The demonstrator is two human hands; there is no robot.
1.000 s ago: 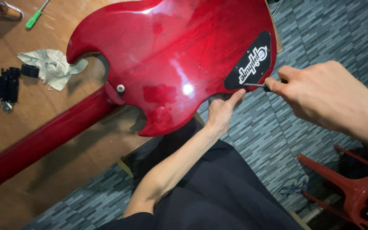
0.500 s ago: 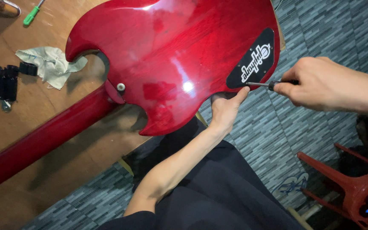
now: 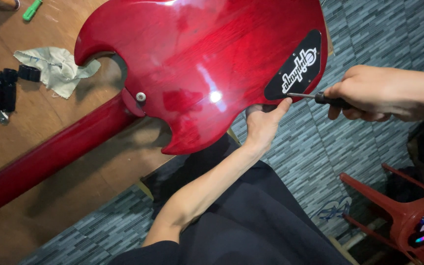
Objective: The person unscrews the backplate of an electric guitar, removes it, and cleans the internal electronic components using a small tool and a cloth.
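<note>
A glossy red electric guitar (image 3: 187, 64) lies face down on a wooden table (image 3: 50, 196), its body hanging over the table's edge. A black cover plate (image 3: 295, 66) sits on the body's back near the right edge. My left hand (image 3: 263, 122) grips the body's lower edge just below that plate. My right hand (image 3: 376, 93) holds a black-handled screwdriver (image 3: 315, 98), its thin metal tip at the plate's lower edge.
A greenish cloth (image 3: 55, 68), a black tool (image 3: 6, 86) and a green-handled screwdriver (image 3: 32, 10) lie on the table to the left. A red plastic stool (image 3: 403, 211) stands on the grey tiled floor (image 3: 369, 29) at lower right.
My right hand and the screwdriver have stayed at the plate's lower edge while the hand shifted slightly. My left hand keeps its hold on the guitar's edge.
</note>
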